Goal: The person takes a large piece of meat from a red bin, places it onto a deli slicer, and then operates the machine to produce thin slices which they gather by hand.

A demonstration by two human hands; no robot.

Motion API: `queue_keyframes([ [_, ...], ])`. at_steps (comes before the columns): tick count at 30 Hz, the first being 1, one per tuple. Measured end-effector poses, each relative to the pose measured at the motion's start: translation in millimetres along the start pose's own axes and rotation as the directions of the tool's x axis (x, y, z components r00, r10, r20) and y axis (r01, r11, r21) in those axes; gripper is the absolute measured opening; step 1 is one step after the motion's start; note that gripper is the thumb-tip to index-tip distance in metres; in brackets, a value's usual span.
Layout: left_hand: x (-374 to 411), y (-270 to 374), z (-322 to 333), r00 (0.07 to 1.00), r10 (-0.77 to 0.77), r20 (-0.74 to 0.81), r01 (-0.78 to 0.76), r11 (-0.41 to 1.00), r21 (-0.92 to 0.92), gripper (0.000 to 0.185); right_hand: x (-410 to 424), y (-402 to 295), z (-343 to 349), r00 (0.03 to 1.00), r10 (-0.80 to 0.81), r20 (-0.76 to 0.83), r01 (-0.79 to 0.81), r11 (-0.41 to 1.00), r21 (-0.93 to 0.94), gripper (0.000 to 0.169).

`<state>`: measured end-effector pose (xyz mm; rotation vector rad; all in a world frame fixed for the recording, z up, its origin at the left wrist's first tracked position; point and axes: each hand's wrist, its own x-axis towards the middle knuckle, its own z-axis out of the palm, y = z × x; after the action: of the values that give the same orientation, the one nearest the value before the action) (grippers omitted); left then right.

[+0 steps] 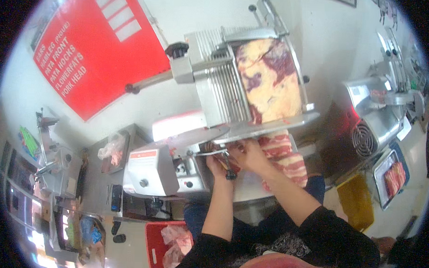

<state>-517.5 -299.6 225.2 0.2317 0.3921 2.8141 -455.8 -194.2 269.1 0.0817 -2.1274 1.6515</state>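
A metal meat slicer [223,95] stands before me. A large block of fatty raw meat [269,82] lies on its carriage, against a ribbed metal plate [221,95]. Below the blade guard, my right hand [252,156] reaches in with curled fingers, close to reddish meat. My left hand [216,166] is beside it, partly hidden by a small metal arm with a black knob [230,175]. What the fingers grip is hard to make out. Streaky red-and-white meat slices [286,157] lie in overlapping rows on the receiving tray, right of my hands.
Another slicer [374,111] stands at right, near a metal tray [379,191] with sliced meat. A yellow crate [355,199] is below. At lower left, a red crate [152,245] holds bagged meat. More bagged meat [114,153] sits on the left counter. A red sign [132,60] bears writing.
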Motion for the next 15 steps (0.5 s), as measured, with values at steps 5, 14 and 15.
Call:
queue_keyframes([
  [5, 8, 27, -25, 0.98, 0.116, -0.162, -0.086, 0.979, 0.183, 0.035, 16, -55, 41, 0.916, 0.368, 0.158, -0.276, 0.295, 0.915, 0.054],
  [14, -17, -18, -49, 0.925, -0.374, -0.071, 0.375, 0.927, -0.002, 0.051, -39, 53, -55, 0.998, 0.049, 0.035, -0.007, 0.661, -0.751, 0.038],
  [15, -19, -18, -64, 0.94, -0.328, -0.094, 0.334, 0.94, 0.063, 0.052, -40, 53, -57, 0.998, -0.016, 0.054, 0.052, 0.615, -0.786, 0.041],
])
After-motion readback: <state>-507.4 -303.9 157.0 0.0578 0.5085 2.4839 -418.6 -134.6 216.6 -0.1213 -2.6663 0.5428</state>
